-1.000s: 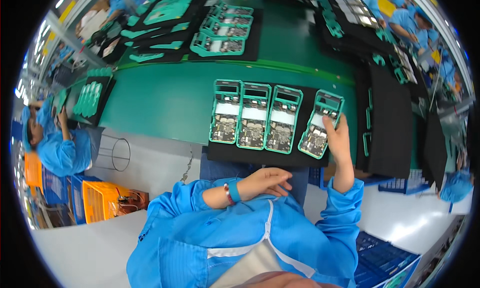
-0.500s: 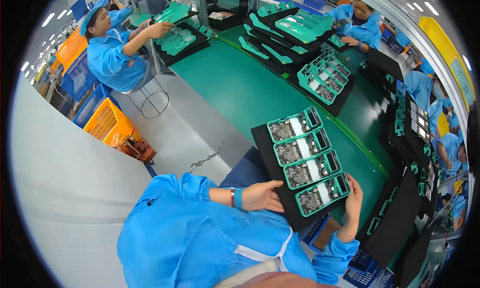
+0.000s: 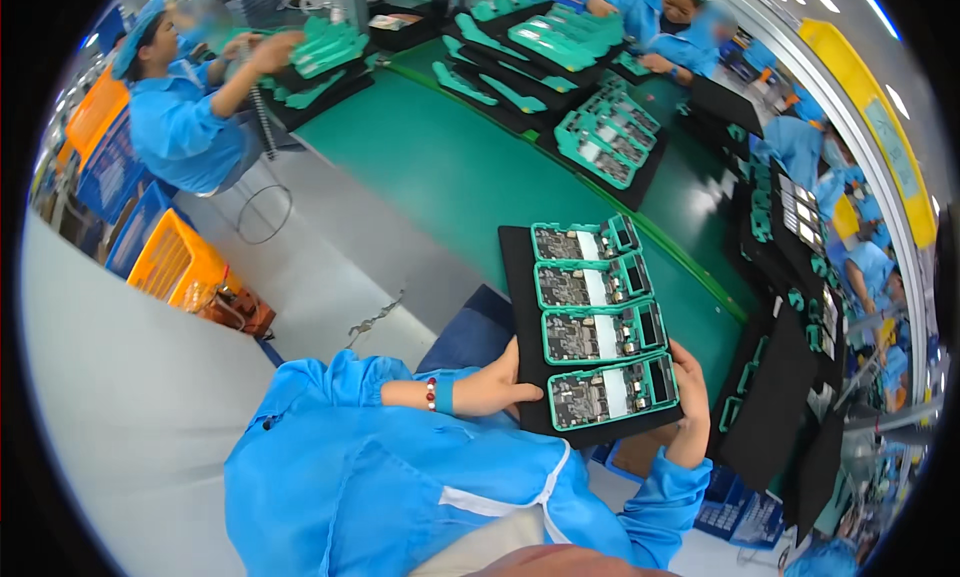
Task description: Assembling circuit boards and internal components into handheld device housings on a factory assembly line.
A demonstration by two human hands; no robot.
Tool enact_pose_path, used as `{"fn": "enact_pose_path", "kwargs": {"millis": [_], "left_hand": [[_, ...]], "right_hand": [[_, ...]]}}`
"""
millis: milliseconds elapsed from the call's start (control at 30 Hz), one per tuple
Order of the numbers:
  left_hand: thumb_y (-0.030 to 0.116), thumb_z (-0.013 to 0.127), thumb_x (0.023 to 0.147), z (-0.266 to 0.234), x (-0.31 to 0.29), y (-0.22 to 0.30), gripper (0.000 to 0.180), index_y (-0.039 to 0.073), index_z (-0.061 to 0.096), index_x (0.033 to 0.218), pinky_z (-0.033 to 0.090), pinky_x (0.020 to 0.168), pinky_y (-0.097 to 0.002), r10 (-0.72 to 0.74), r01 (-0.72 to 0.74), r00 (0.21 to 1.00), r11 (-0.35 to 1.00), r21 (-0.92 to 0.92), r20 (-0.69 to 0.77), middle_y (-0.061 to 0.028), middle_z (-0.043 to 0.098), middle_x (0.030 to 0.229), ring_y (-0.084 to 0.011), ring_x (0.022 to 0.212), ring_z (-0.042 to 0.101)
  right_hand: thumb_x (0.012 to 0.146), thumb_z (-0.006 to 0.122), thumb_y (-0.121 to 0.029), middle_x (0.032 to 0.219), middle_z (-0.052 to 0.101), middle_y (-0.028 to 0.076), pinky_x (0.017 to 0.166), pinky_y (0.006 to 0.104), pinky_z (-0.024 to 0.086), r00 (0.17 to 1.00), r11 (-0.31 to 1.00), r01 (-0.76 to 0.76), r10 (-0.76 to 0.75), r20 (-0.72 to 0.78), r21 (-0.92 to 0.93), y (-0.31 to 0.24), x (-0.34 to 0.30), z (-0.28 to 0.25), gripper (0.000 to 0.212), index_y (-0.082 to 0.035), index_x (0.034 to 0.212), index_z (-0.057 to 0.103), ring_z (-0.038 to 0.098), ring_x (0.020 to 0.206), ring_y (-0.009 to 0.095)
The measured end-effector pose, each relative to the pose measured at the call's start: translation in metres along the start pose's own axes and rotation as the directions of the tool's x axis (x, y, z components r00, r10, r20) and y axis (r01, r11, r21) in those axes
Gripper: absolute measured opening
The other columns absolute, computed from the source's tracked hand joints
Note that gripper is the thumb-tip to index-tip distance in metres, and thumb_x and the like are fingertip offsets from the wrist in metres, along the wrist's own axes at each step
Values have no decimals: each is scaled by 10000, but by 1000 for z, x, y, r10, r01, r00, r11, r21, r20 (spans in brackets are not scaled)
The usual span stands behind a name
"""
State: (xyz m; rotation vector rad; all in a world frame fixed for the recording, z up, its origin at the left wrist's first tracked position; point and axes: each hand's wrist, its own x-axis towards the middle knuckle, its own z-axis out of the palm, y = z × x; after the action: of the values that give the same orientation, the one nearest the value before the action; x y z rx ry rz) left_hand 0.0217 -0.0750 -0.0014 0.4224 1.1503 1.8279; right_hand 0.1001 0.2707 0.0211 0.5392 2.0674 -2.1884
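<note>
Black tray (image 3: 519, 307) carries four green-framed circuit boards (image 3: 597, 337); the left hand (image 3: 492, 388) pinches its left edge, the right hand (image 3: 692, 389) half-curls at the opposite edge, hold unclear.

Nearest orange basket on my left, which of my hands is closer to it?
Left. Your left hand holds the left edge of the black pad, right of the orange basket; your right hand is farther away, at the pad's right side.
</note>
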Motion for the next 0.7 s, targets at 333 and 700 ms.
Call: {"fn": "enact_pose_path", "kwargs": {"millis": [333,700], "left_hand": [[-43,604,868,-50,54,40,912,60,34,1572,507,951,-308,144,-191,954,968,163,264,-111,418,1487,-167,1282,492],[146,620,961,-57,118,60,508,7,451,1419,532,872,-299,406,-377,883,912,160,-234,-86,666,1194,-154,1040,654]], "right_hand": [[1014,556,-98,1258,659,93,886,253,532,904,951,297,-308,-298,-83,-5,-49,44,435,38,1423,492,656,1034,117],[1023,521,-53,1367,588,131,1011,290,465,706,770,637,-606,-366,-46,49,68,40,483,63,1474,390,603,1176,167]]}}
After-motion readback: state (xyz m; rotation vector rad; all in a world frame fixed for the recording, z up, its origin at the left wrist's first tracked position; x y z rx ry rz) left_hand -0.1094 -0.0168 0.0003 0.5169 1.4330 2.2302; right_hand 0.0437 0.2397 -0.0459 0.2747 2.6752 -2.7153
